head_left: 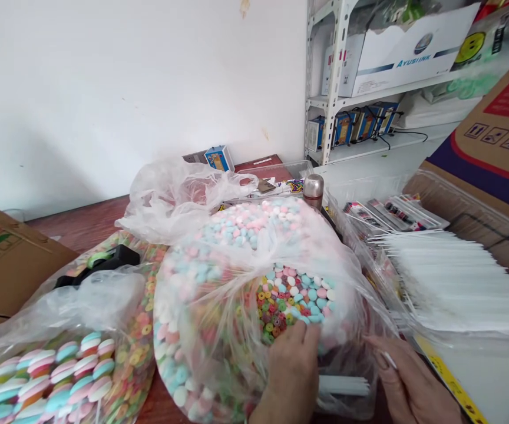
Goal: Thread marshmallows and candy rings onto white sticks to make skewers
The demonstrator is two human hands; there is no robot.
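A large clear plastic bag (219,265) of pastel pink, blue and white candies fills the middle of the table. At its gathered opening lie small coloured ring candies (276,306) and smooth pastel candies (314,294). My left hand (292,368) reaches into this opening, its fingers curled together against the candies; the fingertips are partly hidden. To the right, beside the bag, my right hand (413,380) is closed around a thin white stick (389,360), with only its end showing. Several white sticks (343,385) lie beneath the plastic between my hands.
Finished candy skewers (60,377) lie at left on a bag of ring candies (137,353), near a black tape dispenser (108,262). A clear bin (466,341) holds stacked white sticks (453,282). Cardboard boxes (11,259) flank the table; metal shelving (338,76) stands behind.
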